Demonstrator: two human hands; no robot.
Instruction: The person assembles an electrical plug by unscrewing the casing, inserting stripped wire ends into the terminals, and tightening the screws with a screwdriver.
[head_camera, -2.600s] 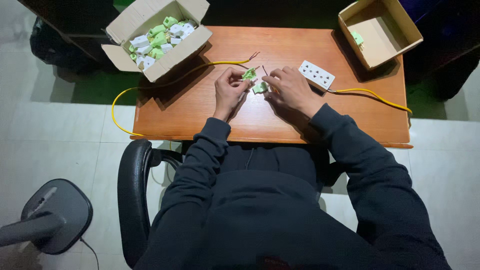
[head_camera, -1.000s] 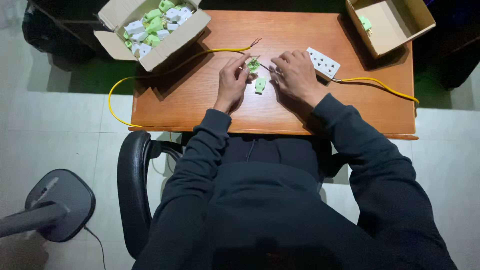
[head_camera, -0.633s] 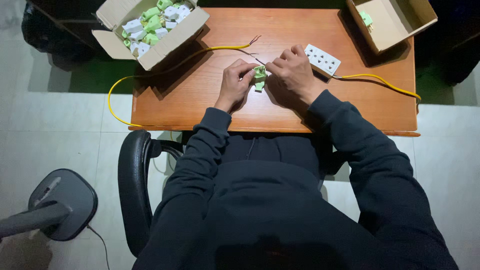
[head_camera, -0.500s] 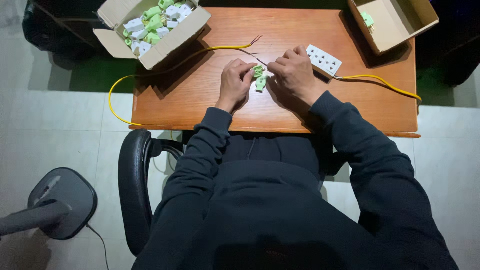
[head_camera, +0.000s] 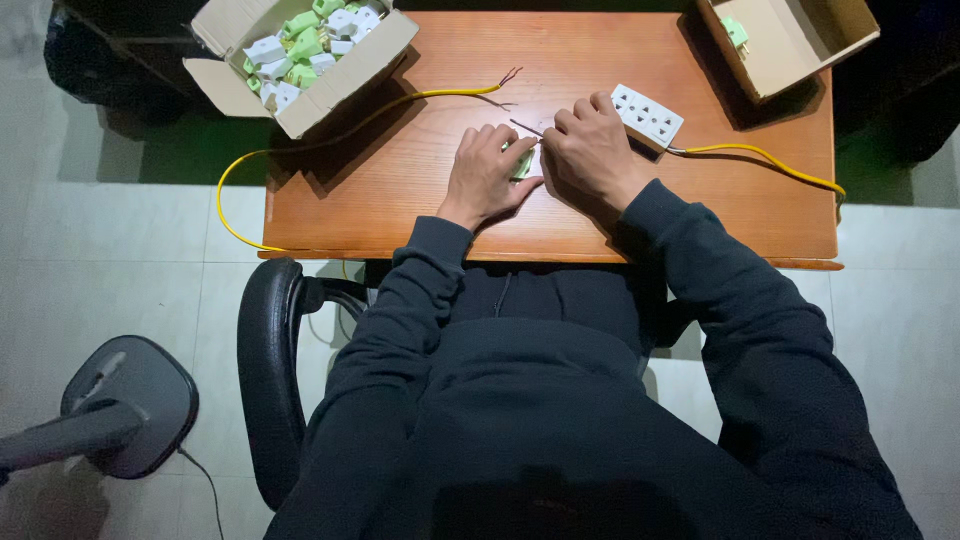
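head view: two hands meet over a small green plug part at mid-desk

head camera looks straight down on a person in a dark hooded top, seated at a wooden desk (head_camera: 420, 190). at the far left of the floor stands a grey fan base (head_camera: 130, 400), and next to it the black chair (head_camera: 265, 370) the person sits in. on the far left corner of the desk sits an open cardboard box (head_camera: 345, 70) filled with green and white plug parts (head_camera: 300, 40). a yellow cable (head_camera: 330, 130) runs from the desk's left edge past that box toward the middle, ending in bare wire tips.

the left hand (head_camera: 485, 175) lies near the desk's centre, fingers curled loosely around a small green plug part (head_camera: 522, 165), which sits on the desk between the two hands. the right hand (head_camera: 595, 150) is just beside it, fingers bent and pinched on a thin dark tool or wire (head_camera: 525, 127) that points left over the part; which of the two it is cannot be told. right of that hand lies a white multi-socket block (head_camera: 648, 113), touching the knuckles, with a second yellow cable (head_camera: 760, 160) leading off to the right edge. at the far right corner sits another open cardboard box (head_camera: 800, 40), holding one green part (head_camera: 735, 30).
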